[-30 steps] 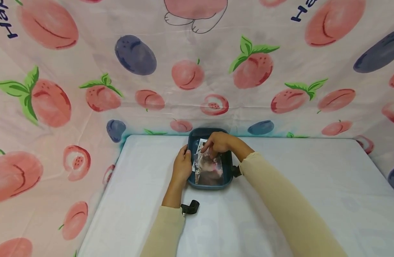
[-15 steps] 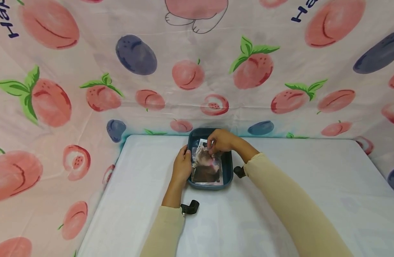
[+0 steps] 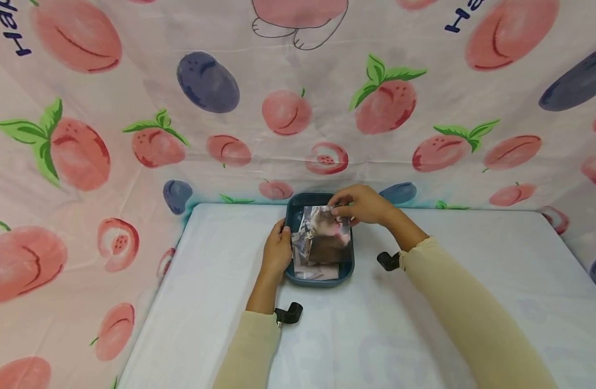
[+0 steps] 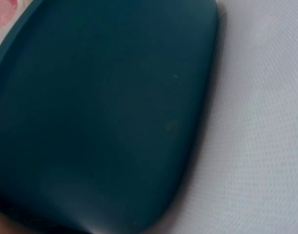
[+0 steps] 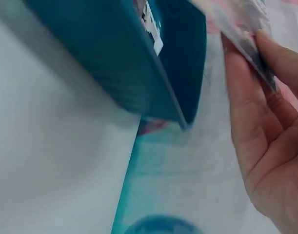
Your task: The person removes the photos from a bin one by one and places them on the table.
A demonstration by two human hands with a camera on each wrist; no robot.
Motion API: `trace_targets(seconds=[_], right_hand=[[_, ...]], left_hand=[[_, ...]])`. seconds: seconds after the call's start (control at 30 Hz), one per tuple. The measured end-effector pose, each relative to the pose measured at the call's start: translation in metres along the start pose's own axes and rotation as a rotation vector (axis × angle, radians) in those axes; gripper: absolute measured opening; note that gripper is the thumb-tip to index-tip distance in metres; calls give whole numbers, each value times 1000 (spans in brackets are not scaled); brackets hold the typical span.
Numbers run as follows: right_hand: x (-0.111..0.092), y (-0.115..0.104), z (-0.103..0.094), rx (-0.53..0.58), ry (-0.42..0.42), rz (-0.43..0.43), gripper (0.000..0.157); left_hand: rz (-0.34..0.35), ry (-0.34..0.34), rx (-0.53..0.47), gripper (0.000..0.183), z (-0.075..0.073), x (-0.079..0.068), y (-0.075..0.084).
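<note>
A deep dark teal plastic box (image 3: 317, 283) with rounded corners stands near the back edge of the table. My left hand (image 3: 277, 251) grips its left side, thumb at the rim. In the left wrist view, its outer wall (image 4: 100, 107) fills most of the picture. Between thumb and fingers, my right hand (image 3: 363, 204) pinches a glossy printed picture (image 3: 327, 235) by its upper right corner. That picture is raised over the box and tilted. Below it, more printed pictures (image 3: 317, 272) lie inside the box. The right wrist view shows the pinched sheet (image 5: 244, 39) edge-on, beyond the box wall.
A white cloth (image 3: 424, 313) covers the table. Behind and to the left hangs a pink curtain (image 3: 288, 183) printed with peaches. Small black wrist cameras (image 3: 289, 313) are strapped to both wrists, beside the beige sleeves (image 3: 249, 351).
My right hand has lifted the top picture from the others and drawn it up and to the right, uncovering pictures below. My left hand keeps its hold on the box.
</note>
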State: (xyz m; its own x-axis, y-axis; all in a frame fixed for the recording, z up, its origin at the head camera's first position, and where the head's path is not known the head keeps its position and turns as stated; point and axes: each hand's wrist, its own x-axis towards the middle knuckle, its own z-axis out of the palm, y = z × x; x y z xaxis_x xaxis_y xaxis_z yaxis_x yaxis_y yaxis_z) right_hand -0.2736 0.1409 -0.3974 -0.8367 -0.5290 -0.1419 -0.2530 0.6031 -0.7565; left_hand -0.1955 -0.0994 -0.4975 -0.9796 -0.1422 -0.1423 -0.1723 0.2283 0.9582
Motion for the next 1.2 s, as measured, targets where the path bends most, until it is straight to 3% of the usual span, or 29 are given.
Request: trace_targets(seconds=[0.23, 0.5, 0.73, 1.03, 1.2], right_hand=[[-26, 23, -21, 135, 89, 48, 30], [-57, 66, -44, 174, 203, 126, 42], [-73, 105, -50, 199, 247, 166, 49], [-60, 140, -40, 207, 230, 227, 40], [-51, 142, -30, 142, 226, 212, 36]], left_hand=[[-30, 15, 9, 50, 3, 0, 2], [-25, -2, 9, 50, 6, 2, 1], [-30, 9, 19, 50, 6, 2, 1], [-40, 4, 15, 51, 4, 2, 0], [-45, 8, 21, 51, 2, 1, 0]])
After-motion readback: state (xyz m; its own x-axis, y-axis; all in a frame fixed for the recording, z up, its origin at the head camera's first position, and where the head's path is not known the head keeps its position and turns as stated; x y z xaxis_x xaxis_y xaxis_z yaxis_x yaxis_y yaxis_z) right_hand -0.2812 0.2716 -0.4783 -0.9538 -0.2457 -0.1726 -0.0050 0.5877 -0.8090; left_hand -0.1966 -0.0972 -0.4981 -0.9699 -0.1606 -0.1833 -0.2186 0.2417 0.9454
